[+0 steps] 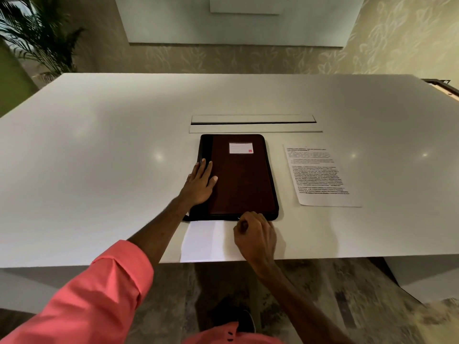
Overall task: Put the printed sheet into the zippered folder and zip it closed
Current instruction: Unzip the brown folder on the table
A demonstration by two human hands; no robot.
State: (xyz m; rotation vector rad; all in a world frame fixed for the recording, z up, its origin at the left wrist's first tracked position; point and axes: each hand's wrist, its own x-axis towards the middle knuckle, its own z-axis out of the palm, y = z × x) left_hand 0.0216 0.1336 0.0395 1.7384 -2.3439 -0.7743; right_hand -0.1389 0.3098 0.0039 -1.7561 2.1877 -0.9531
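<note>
From your head camera, the dark brown rectangular zippered folder lies flat and shut on the wide white table, with its black spine strip on the left and a small white label with a red square near its far end. Your left hand rests palm down on the folder's left side, fingers spread flat, with the fingertips lying over the spine strip and the thumb on the brown cover; it grips nothing. Your right hand sits at the folder's near edge, fingers curled into a loose fist touching the black zippered border near the near right corner. You seem to be pinching something small there, but whether it is the zip pull cannot be told.

The white printed sheet covered in black text lies flat on the table just to the right of the folder, apart from it and from both of your hands. A plain white sheet lies between the folder's near edge and the table's front edge, partly under your right hand. Your left arm wears a coral pink sleeve.
</note>
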